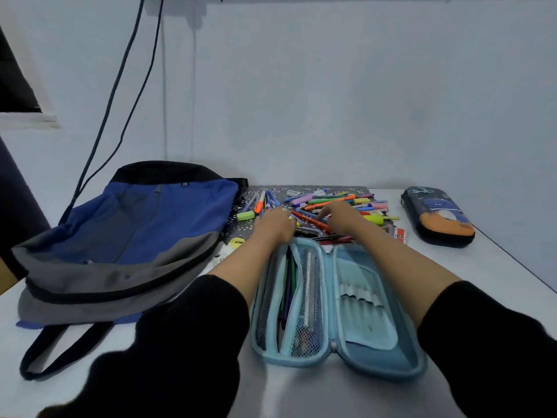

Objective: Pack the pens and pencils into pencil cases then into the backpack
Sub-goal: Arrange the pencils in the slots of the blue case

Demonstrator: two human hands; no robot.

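White counter point(497, 267) against a plain pale wall point(331, 101).

Pens point(337, 203) and pencils heaped loose on a dark patterned mat point(301, 190) at the far side, just beyond the blue case point(337, 312). Blue case lying open flat, nearest the person. Several pens already in its left mesh half, white ones under the loops of its right half.

Left hand point(275, 224) and right hand point(340, 217) both reaching over the case into the heap, side by side. Left fingers hidden behind the back of the hand: cannot tell whether grasping or released. Right fingers bent down at a red pen point(310, 220); grip not confirmed either.

Dark case point(437, 217) zipped shut, well apart at the right. Backpack point(135, 236) lying flat at the left, against the mat's edge.

Judged step: filling the first case, most of the heap unpacked. Next move calling for a pinch on one or a few pens, a lift clear of the tangle, then a lengthwise slide into a pocket or loop.

Hard to make out:
- single pens in the overlapping heap
- contents under the mesh
- a small yellow item point(236, 243) beside the left wrist
- the backpack's opening

Near counter cut off by black sleeves point(180, 342). Two dark cords point(111, 95) hanging down the wall behind the backpack.
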